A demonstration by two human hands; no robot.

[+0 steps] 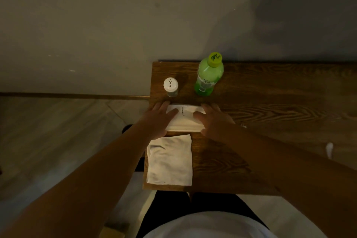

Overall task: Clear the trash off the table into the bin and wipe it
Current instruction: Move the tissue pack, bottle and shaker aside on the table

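A white packet (184,119) with small dark print lies on the dark wooden table (270,102) near its left edge. My left hand (161,119) grips its left end and my right hand (214,120) grips its right end, thumbs resting on top. Just nearer to me a white cloth (170,160) lies flat at the table's left front corner. Behind the packet stand a green bottle with a yellow cap (208,76) and a white-capped shaker (171,87).
A small white scrap (329,149) lies on the table at the right. The wall runs behind the table, and pale floor shows to the left. No bin is in view.
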